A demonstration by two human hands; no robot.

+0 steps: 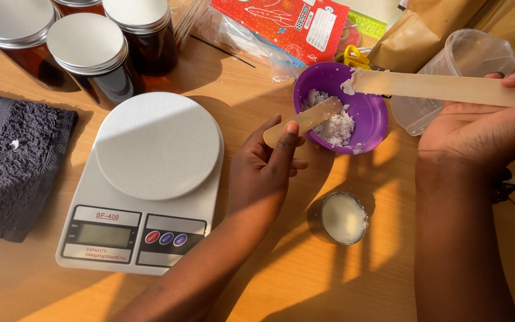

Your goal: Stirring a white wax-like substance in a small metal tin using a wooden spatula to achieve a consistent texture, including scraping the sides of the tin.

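Left hand: grip clenched on the handle end of a short wooden stick, thumb laid along it; blade end dips into the purple bowl
Right hand: grip clenched on a long wooden stick, held level above the bowl, a dab of white wax on its far tip
Purple bowl: on the table, just right of the scale, holding a clump of white flaky wax on its left side
Wax handling (judgement): light, soft and crumbly, likely to stick to wood; best moved by scraping with the stick blades, not by fingers
Stick handling (judgement): light, stiff, flat; take hold at the bare end, away from the waxed tip
Small tin: near the bowl, toward the person, filled with pale set wax
Kitchen scale: white, round platter bare, left of the left hand
Dark towel: at the left edge of the table
Amber jars: metal lids on, beyond the scale
Clear plastic cup: tipped on its side beyond the right hand
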